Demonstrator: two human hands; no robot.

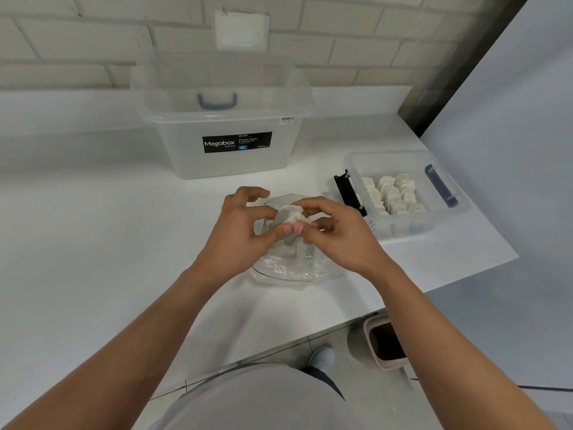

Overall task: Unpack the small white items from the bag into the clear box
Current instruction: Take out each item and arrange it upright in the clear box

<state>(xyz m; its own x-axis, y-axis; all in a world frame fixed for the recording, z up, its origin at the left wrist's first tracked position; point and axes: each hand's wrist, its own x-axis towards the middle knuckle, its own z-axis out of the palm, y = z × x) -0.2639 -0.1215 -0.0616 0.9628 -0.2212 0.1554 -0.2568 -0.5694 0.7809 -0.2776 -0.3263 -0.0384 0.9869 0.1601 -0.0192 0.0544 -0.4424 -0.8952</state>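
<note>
White laminate makes up the surface [93,231], which runs to a back edge under a pale brick wall and to a right edge that falls away to the floor. Toward the back edge stands a large clear storage tub [229,125] with a black Megabox label and a blue handle. Near the right edge sits the smaller clear box [406,193], open, with a black latch on its left side and a dark blue one on its right, and rows of small white items [392,195] standing inside it. At the middle of the surface, close to the front edge, lies the crumpled clear bag [291,265]. Above the bag, the left hand [238,231] and right hand [338,234] meet, both thumbs and fingertips pinched on one small white packet [290,214]; it seems partly wrapped in film, though blur makes that uncertain. On the floor below the right edge stands a beige bin [386,342].
</note>
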